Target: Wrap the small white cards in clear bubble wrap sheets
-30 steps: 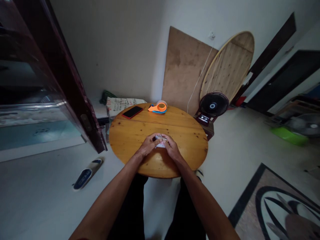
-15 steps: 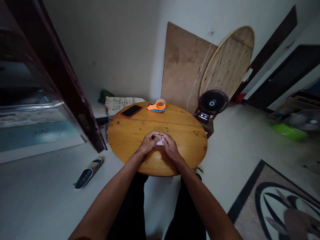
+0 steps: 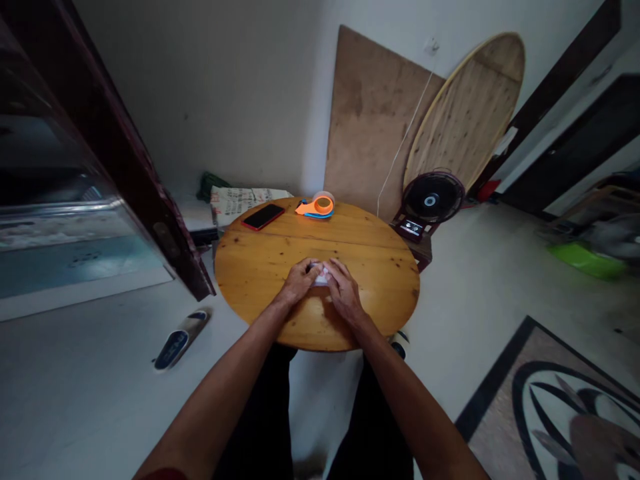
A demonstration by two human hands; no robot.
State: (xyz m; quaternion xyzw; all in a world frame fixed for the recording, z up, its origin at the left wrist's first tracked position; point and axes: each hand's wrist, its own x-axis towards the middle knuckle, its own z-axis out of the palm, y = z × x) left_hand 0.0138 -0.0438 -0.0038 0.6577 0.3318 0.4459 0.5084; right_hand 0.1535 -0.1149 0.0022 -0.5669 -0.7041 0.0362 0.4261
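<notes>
A small whitish object (image 3: 321, 277), perhaps a stack of cards, is held between both hands above the near middle of the round wooden table (image 3: 250, 267). My left hand (image 3: 299, 279) is closed on its left side, thumb on top. On the right side my right hand (image 3: 342, 285) grips it, fingers curled over the far edge. The hands hide much of the object. Beyond them lie an orange and blue tape dispenser (image 3: 317, 206) and a black phone with a red edge (image 3: 263, 217).
A fan (image 3: 433, 198) stands on a low stand right of the table. Two wooden boards (image 3: 375, 127) lean on the wall. Printed sacking (image 3: 240, 200) sits behind the table's left edge. A slipper (image 3: 181, 340) lies on the floor at left.
The view has shifted slightly. The right hand's fingers have lifted and spread a little over the whitish object, and more of its top shows. Both hands still hold it.
</notes>
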